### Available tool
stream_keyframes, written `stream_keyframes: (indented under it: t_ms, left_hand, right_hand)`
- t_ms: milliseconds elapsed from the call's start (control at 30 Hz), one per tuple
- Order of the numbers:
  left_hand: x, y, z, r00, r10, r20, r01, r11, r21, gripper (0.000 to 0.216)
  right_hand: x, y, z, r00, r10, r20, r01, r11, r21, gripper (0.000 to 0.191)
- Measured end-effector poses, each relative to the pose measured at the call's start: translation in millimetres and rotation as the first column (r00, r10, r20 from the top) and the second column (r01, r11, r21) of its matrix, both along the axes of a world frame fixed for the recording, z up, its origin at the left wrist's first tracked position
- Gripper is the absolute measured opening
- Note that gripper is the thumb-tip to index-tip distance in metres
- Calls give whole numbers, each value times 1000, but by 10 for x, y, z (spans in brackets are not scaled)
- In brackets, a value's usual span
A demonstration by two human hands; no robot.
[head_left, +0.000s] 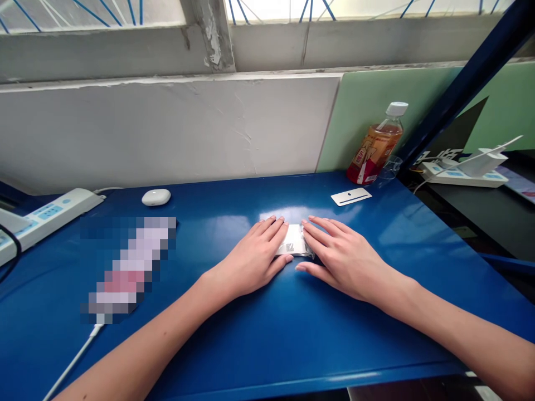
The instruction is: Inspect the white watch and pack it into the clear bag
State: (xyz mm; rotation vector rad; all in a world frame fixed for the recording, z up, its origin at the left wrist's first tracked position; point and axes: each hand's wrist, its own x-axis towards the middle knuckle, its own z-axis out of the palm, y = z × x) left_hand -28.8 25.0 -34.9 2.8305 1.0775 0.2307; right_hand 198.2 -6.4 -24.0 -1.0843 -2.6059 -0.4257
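A small flat white packet with a shiny clear wrapper lies on the blue desk. My left hand rests flat over its left side, fingers stretched forward and thumb at the near edge. Over the right side lies my right hand, also flat, its fingertips touching the wrapper and its thumb set apart on the near side. Only the packet's middle shows between the hands; both ends are covered. What is inside it cannot be made out.
To the left lie a blurred-out phone-like device on a white cable, a white earbud case and a power strip. At the back right stand a drink bottle and a white card. A blue post slants beyond.
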Motion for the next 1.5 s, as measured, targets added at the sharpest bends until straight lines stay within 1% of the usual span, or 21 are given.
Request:
stream_keyframes:
  t_ms: [133, 233, 300, 367, 467, 567, 733, 900, 1067, 1133, 1233, 1400, 1500]
  left_hand:
    - [-3, 0, 2, 1000, -3, 0, 3, 1000, 5, 61]
    - [-6, 0, 14, 1000, -3, -6, 3, 1000, 13, 62]
    - [-4, -1, 21, 1000, -3, -8, 3, 1000, 12, 61]
    - [-1, -3, 23, 1000, -3, -2, 3, 1000, 7, 61]
    - [-1, -4, 12, 1000, -8, 14, 8, 1000, 2, 59]
    - [-3, -4, -7, 999, -20, 30, 19, 1000, 10, 58]
    - [-1, -9, -18, 999, -16, 43, 16, 1000, 4, 56]
    - [10, -12, -16, 999, -12, 33, 12, 1000, 3, 59]
    - [21, -7, -18, 1000, 3, 19, -3, 1000, 15, 59]
    - [21, -4, -10, 1000, 9, 29, -9, 1000, 7, 57]
    - [17, 0, 12, 999, 5, 32, -4, 1000, -10, 57]
    - [11, -9, 17, 998, -11, 67, 15, 998, -54, 54]
    - [6, -11, -2, 994, -23, 110, 31, 997, -75, 52]
  right_hand:
    - [-1, 5, -17, 1000, -2, 5, 2, 1000, 27, 52]
    - [-2, 12, -45, 999, -8, 36, 5, 996, 87, 45]
    - [3, 22, -55, 999, 11, 40, -16, 994, 108, 43]
    - [13, 35, -57, 999, 43, 26, -45, 996, 83, 45]
    - [25, 57, -53, 996, 90, -1, -90, 996, 11, 50]
    - [24, 87, -53, 990, 139, -31, -140, 989, -42, 47]
    - [15, 140, -47, 976, 199, -91, -207, 975, -78, 47]
    - [11, 149, -41, 957, 187, -220, -213, 972, -100, 41]
    - [69, 207, -65, 942, 90, -323, -147, 976, -160, 29]
    - [131, 269, -86, 937, 60, -344, -128, 975, -180, 28]
    - [239, 380, -132, 926, 12, -378, -83, 981, -173, 29]
    - [340, 489, -192, 934, 82, -349, -159, 968, -197, 39]
    - [345, 488, -181, 934, 121, -337, -200, 957, -211, 35]
